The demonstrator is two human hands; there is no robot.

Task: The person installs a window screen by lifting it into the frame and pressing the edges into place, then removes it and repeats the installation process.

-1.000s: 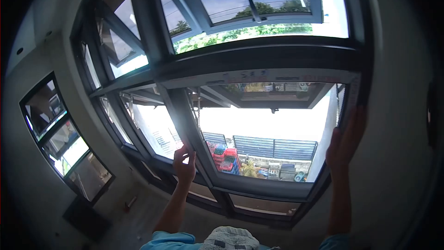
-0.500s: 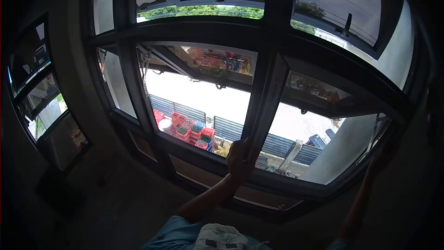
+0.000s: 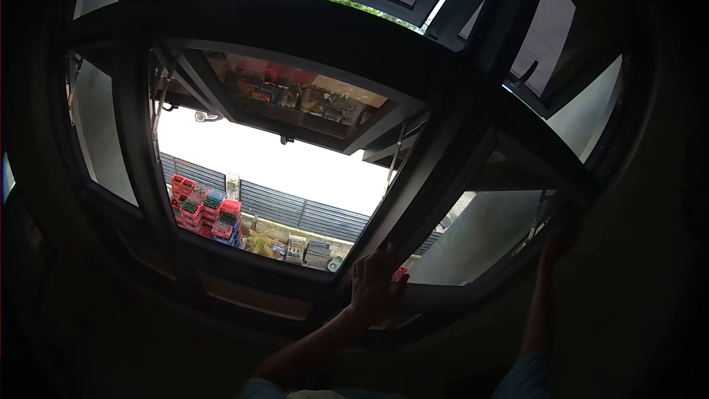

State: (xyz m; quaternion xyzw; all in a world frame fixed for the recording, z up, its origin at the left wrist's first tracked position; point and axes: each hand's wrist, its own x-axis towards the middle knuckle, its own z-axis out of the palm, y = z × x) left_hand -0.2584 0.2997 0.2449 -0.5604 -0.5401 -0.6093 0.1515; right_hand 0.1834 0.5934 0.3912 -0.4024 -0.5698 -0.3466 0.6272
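My left hand [image 3: 375, 288] is at the lower left edge of a dark-framed mesh window screen [image 3: 461, 240], which covers the right-hand window bay. Its fingers point up along the frame and the thumb sits apart on the right, around the edge. My right hand [image 3: 561, 240] is raised at the right side of the same bay, beside the window frame; its fingers are lost in shadow. Left of the screen, a top-hinged window pane [image 3: 303, 96] is tilted outward, held by a metal stay arm [image 3: 164, 100]. A thick dark mullion [image 3: 413, 177] stands between the two bays.
Smaller tilted panes [image 3: 543, 37] line the top of the window. Outside and below are stacked red crates [image 3: 196, 214] with bottles, a slatted grey fence [image 3: 295, 203] and assorted objects along a low wall. The room around the window is very dark.
The view has turned, so the window appears more tilted and shifted left. My left hand appears lower, with its fingers more extended on the frame. My right hand stays at the right side.
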